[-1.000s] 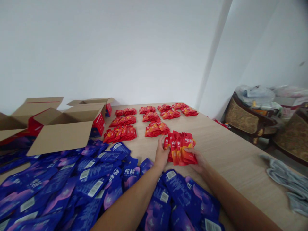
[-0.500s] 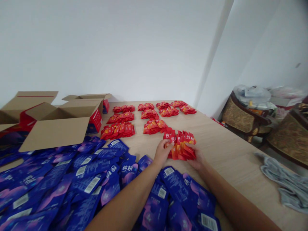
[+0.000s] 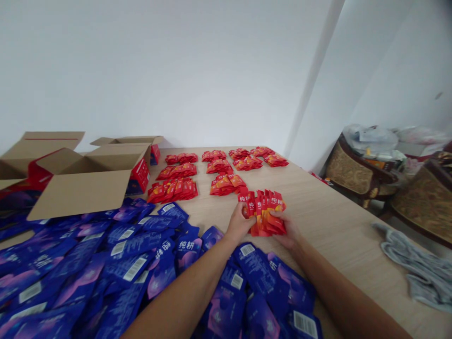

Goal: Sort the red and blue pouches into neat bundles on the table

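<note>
Both hands hold a fanned bunch of red packets (image 3: pixel 264 211) just above the wooden table (image 3: pixel 339 226). My left hand (image 3: pixel 237 225) grips the bunch's left edge with thumb and fingers closed. My right hand (image 3: pixel 287 230) clasps its lower right side. Beyond the bunch lie several rows of red packets (image 3: pixel 174 189) spread over the table's far half. A big heap of blue packets (image 3: pixel 116 263) covers the near left of the table and runs under both forearms.
Open cardboard boxes (image 3: pixel 81 181) with red and blue printed sides stand at the left. A grey cloth (image 3: pixel 416 268) lies at the table's right edge. Upholstered chairs (image 3: pixel 356 172) loaded with bags stand beyond it, by the white wall.
The bunch of red packets has been squeezed closer together and lifted slightly. Both hands stay on it. The view has shifted a little to the left.
</note>
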Tool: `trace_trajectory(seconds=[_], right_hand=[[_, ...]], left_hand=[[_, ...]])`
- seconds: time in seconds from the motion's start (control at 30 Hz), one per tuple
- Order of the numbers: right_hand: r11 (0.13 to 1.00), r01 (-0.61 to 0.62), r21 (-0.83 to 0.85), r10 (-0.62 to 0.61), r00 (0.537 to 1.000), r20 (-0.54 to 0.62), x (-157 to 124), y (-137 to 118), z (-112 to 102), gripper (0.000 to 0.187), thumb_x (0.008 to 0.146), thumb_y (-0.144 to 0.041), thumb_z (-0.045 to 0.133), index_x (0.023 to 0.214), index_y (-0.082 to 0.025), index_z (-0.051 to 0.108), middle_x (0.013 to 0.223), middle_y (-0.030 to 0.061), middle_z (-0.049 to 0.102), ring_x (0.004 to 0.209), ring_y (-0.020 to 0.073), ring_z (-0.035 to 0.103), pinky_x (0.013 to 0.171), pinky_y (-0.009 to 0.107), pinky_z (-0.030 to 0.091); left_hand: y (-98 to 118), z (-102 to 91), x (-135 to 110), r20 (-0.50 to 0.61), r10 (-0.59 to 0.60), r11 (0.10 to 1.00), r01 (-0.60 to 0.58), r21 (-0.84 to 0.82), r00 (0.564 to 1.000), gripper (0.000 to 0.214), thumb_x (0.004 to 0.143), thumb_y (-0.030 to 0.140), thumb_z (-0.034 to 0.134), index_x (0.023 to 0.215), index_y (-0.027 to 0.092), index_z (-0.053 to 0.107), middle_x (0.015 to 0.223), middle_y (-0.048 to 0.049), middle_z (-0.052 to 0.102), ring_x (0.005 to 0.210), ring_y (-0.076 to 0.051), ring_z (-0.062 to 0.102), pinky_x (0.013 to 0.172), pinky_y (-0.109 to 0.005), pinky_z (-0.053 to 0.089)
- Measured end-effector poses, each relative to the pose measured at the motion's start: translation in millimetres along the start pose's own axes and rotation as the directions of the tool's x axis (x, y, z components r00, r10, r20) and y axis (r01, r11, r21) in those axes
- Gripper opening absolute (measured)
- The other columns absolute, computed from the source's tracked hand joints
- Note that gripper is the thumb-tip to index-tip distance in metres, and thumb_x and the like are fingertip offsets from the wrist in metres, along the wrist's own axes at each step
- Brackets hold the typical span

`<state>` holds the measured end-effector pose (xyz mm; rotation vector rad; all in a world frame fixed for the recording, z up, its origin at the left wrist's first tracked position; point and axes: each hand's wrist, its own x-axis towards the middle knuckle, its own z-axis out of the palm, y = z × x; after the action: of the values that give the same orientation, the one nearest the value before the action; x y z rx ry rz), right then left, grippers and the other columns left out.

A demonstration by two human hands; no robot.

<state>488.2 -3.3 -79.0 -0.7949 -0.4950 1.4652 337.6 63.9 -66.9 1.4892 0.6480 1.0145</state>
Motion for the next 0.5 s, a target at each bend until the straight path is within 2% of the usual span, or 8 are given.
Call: trace_trajectory(seconds=[0.17,0.33,0.5], right_hand=[[0.999,0.002,-0.034,-0.002,1.0,-0.006,-3.2,-0.3,5.2,0.014,0.072,-0.018,0.059,0.084,-0.019,0.067,0.09,0.0022,0.073,0.083,0.0178,0.067,0.087,0.033,0.051],[0.996,0.031,-0.079,-0.032,0.999,-0.007,-5.2,-1.8,8.2,0.014,0.073,-0.022,0.059,0.085,-0.021,0.066,0.093,0.0025,0.073,0.086,0.0197,0.067,0.09,0.037,0.05],[0.984,0.09,-0.151,-0.093,0.996,-0.008,-4.4,1.0,9.8,0.012,0.072,-0.025,0.062,0.083,-0.022,0.066,0.094,0.003,0.072,0.087,0.0212,0.067,0.089,0.039,0.051]], left_hand=[[-2.8,1.7,-0.4,-0.022,0.063,0.991,-0.065,-0.117,0.998,0.039,0.062,0.008,0.063,0.098,0.016,0.053,0.099,-0.0041,0.063,0.091,-0.018,0.06,0.084,-0.03,0.046],[-5.6,-0.3,-0.3,-0.021,0.088,0.987,-0.09,-0.132,0.996,0.038,0.064,0.008,0.061,0.1,0.016,0.053,0.1,-0.0034,0.063,0.094,-0.018,0.059,0.087,-0.03,0.045],[-6.2,-1.7,-1.6,-0.021,0.025,0.998,-0.026,-0.058,0.999,0.019,0.08,0.028,0.054,0.096,0.018,0.054,0.095,-0.0022,0.062,0.093,-0.017,0.058,0.089,-0.031,0.043]])
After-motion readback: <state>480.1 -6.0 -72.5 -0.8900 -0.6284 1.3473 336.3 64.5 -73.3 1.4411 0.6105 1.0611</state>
